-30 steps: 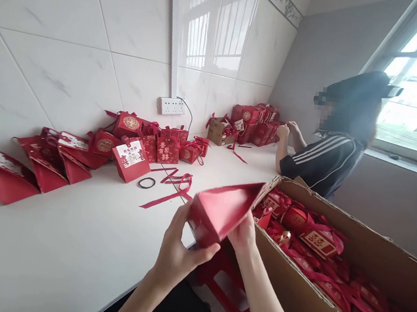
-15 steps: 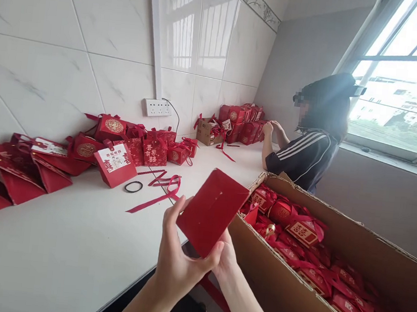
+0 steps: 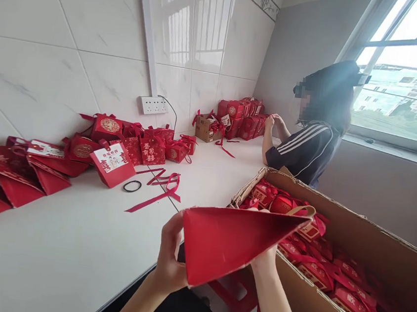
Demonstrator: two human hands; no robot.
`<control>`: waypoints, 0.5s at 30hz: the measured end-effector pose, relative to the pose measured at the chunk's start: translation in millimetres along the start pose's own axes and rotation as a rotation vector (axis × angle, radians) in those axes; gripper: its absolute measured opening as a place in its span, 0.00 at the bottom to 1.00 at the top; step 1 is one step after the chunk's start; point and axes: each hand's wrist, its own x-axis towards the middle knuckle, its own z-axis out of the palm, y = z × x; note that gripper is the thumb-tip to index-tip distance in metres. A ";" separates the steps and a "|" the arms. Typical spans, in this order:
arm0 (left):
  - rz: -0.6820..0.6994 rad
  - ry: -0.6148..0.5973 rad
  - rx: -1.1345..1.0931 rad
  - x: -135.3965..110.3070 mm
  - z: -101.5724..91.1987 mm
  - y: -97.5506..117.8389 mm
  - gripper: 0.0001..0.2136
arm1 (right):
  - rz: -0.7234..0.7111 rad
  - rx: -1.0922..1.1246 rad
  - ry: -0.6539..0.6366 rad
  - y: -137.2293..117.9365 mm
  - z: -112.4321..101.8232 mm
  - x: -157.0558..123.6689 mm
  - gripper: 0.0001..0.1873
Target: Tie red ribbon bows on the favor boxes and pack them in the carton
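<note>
In the head view I hold a red gift box (image 3: 229,242) with a triangular side turned towards me and a gold-coloured ribbon loop at its narrow right end. My left hand (image 3: 172,251) is closed on its left edge, thumb below and fingers behind. My right hand (image 3: 267,256) grips it from behind on the right; most of its fingers are hidden by the box. Beyond my left hand, a loose red ribbon (image 3: 159,198) and a black ring-shaped band (image 3: 132,186) lie on the white table (image 3: 52,254).
An open cardboard carton (image 3: 337,209) full of red gift boxes stands at the right. More red boxes (image 3: 114,163) line the wall at the left. A small brown box (image 3: 208,127) and stacked red boxes (image 3: 240,119) are at the back, near a co-worker (image 3: 306,146). A red stool (image 3: 241,298) is below.
The gift box has turned from its flat rectangular face to its triangular side, and its ribbon loop now shows at the right. My right hand has moved rightwards with it.
</note>
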 end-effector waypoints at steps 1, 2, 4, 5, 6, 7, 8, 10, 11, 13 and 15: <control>0.016 0.019 -0.024 1.0 0.5 3.4 0.43 | 0.030 0.029 0.017 0.5 2.3 -1.0 0.18; 0.025 0.043 -0.080 3.0 0.6 7.9 0.44 | 0.066 0.058 0.035 1.1 5.0 -2.5 0.18; -0.047 0.073 -0.268 10.0 -0.9 18.1 0.43 | 0.189 0.091 0.041 2.2 10.6 -6.8 0.18; -0.135 0.071 -0.388 15.0 -2.3 22.9 0.42 | 0.270 0.095 0.027 2.3 12.9 -9.5 0.17; -0.251 0.057 -0.509 20.6 -3.7 26.7 0.41 | 0.350 0.093 0.010 1.7 14.4 -12.3 0.18; -0.384 0.031 -0.614 26.6 -5.0 29.5 0.40 | 0.416 0.086 -0.003 0.4 15.2 -15.0 0.18; -0.514 -0.008 -0.689 32.4 -5.9 31.0 0.37 | 0.465 0.078 -0.009 -1.5 15.1 -17.5 0.19; -0.703 -0.081 -0.790 41.8 -5.2 31.4 0.33 | 0.507 0.061 0.013 -7.1 12.9 -20.5 0.20; -0.759 -0.111 -0.825 45.0 -3.6 31.0 0.31 | 0.511 0.056 0.037 -10.2 11.1 -20.9 0.20; -0.802 -0.154 -0.867 47.9 1.5 30.8 0.27 | 0.519 0.057 0.073 -16.1 7.0 -19.8 0.19; -0.791 -0.173 -0.877 47.8 7.6 32.2 0.26 | 0.550 0.069 0.085 -20.8 2.4 -17.2 0.18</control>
